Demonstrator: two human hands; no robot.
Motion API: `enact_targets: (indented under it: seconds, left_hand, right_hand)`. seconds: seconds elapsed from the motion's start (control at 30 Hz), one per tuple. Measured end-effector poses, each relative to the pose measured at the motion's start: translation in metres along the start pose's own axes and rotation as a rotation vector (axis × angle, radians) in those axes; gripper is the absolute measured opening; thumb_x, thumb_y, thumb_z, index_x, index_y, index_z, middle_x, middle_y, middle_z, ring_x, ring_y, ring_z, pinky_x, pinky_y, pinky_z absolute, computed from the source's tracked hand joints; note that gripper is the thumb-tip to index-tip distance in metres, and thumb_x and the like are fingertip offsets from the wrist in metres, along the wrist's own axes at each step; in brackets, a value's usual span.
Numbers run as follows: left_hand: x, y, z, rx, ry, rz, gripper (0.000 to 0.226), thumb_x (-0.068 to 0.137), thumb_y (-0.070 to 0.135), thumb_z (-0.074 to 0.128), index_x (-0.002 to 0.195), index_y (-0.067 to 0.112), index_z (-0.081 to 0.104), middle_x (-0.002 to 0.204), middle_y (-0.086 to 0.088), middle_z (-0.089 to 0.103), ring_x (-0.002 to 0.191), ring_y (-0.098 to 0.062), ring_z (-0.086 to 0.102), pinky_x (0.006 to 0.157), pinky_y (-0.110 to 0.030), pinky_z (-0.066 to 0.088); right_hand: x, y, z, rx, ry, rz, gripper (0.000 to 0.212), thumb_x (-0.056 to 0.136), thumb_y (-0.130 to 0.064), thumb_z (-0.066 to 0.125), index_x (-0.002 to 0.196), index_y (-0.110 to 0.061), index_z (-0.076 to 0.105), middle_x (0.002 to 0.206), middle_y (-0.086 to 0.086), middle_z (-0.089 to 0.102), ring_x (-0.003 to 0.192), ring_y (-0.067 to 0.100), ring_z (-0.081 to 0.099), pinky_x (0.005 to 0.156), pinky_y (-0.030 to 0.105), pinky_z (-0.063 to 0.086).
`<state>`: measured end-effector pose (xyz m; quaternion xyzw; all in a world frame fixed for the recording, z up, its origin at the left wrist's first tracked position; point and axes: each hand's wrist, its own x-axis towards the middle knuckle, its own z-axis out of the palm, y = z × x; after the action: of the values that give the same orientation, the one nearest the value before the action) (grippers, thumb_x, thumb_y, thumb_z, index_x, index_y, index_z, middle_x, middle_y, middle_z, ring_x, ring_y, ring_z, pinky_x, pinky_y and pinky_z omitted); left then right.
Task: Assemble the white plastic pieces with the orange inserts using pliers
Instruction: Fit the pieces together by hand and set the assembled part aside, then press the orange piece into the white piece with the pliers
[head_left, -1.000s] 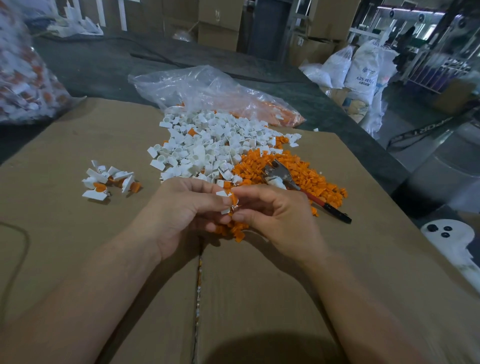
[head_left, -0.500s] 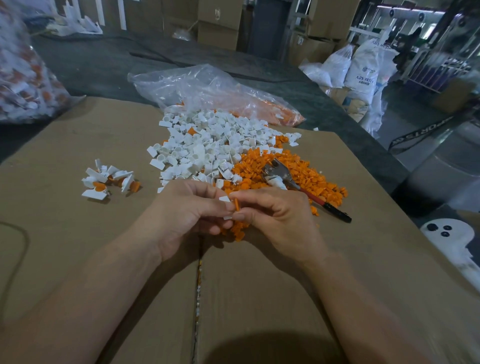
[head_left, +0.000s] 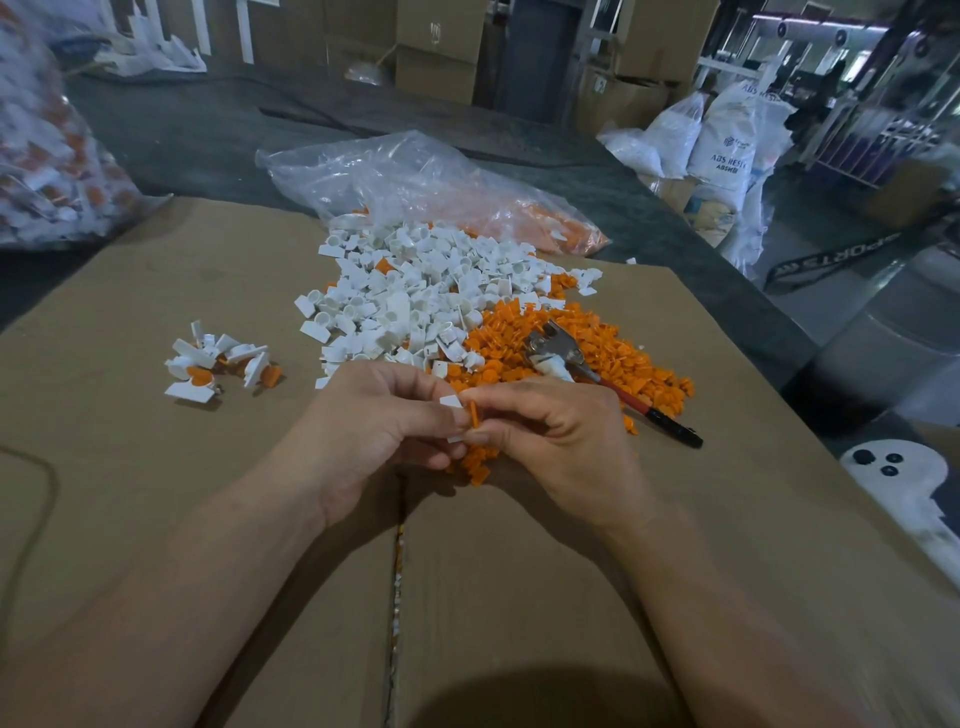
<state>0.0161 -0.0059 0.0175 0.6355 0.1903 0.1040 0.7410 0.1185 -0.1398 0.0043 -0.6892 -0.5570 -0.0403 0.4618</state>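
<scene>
Left hand: near-left of the pliers; its grip pinches a white plastic piece between thumb and curled fingers.
Right hand: just on the near side of the pliers; its grip pinches 1 orange insert between thumb and forefinger, the other fingers curled under.
White plastic piece: near-left of the pliers, at the fingertips of both hands, mostly hidden by them.
Orange insert: upright, right against the white plastic piece; whether it is seated in it I cannot tell.
Pliers: lying on the heap of orange inserts, in neither hand; metal head to the far left, red-and-black handle running near-right onto the cardboard sheet.
Heap of orange inserts: under and all around the pliers, its near edge reaching under both hands.
Heap of white pieces: left of and beyond the pliers, touching the orange heap.
Small cluster of white-and-orange parts: well to the left of the pliers, apart from both heaps.
Clear plastic bag: beyond the pliers, behind the white heap, with orange parts inside.
Cardboard sheet: covers the worktop under the pliers; a seam runs toward the viewer, near-left of them.
White sacks: far beyond the pliers, to the right, off the worktop.
</scene>
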Motion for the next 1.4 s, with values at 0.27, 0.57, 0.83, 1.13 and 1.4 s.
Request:
enact_targets:
  seconds: [0.27,0.57,0.83,1.13,1.4]
  left_hand:
    - [0.0,-0.001,0.0,0.022,0.044,0.004,0.014,0.075,-0.004,0.065,0.067,0.006,0.061,0.053,-0.007,0.061,0.048,-0.012,0.06,0.039,-0.017,0.043]
    - [0.001,-0.001,0.0,0.044,0.103,0.038,0.011,0.083,0.002,0.061,0.074,0.008,0.057,0.056,-0.005,0.053,0.04,-0.007,0.051,0.033,-0.016,0.032]
    - [0.003,-0.001,-0.001,0.023,0.122,0.059,0.012,0.082,0.003,0.062,0.073,0.008,0.057,0.056,-0.005,0.054,0.039,-0.006,0.049,0.034,-0.016,0.032]
    - [0.004,-0.002,0.001,-0.053,0.161,0.13,0.011,0.085,0.004,0.059,0.076,0.009,0.055,0.047,0.0,0.049,0.036,-0.005,0.041,0.033,-0.015,0.029]
    - [0.005,-0.001,0.004,-0.162,0.238,0.236,0.017,0.085,0.004,0.058,0.071,0.014,0.053,0.047,0.007,0.053,0.034,-0.003,0.038,0.034,-0.013,0.029]
  right_hand:
    - [0.003,-0.009,-0.013,0.014,0.008,0.228,0.041,0.07,-0.047,0.065,0.107,-0.029,0.062,0.088,-0.019,0.064,0.082,-0.002,0.064,0.071,0.012,0.051]
    - [-0.002,0.022,-0.065,-0.522,-0.186,0.891,0.085,0.067,-0.059,0.067,0.136,-0.019,0.039,0.137,0.001,0.045,0.119,0.017,0.045,0.083,0.03,0.037]
    - [0.0,0.021,-0.059,-0.608,-0.283,0.924,0.071,0.064,-0.052,0.074,0.121,-0.019,0.05,0.119,0.001,0.051,0.102,0.016,0.049,0.08,0.034,0.044]
    - [0.003,0.012,-0.059,-0.622,-0.037,0.798,0.05,0.075,-0.014,0.063,0.122,-0.02,0.049,0.092,-0.006,0.047,0.082,0.012,0.044,0.064,0.028,0.035]
    - [0.004,-0.004,-0.04,-0.444,-0.067,0.392,0.047,0.076,-0.006,0.058,0.12,-0.024,0.051,0.104,-0.013,0.046,0.101,0.004,0.043,0.084,0.023,0.035]
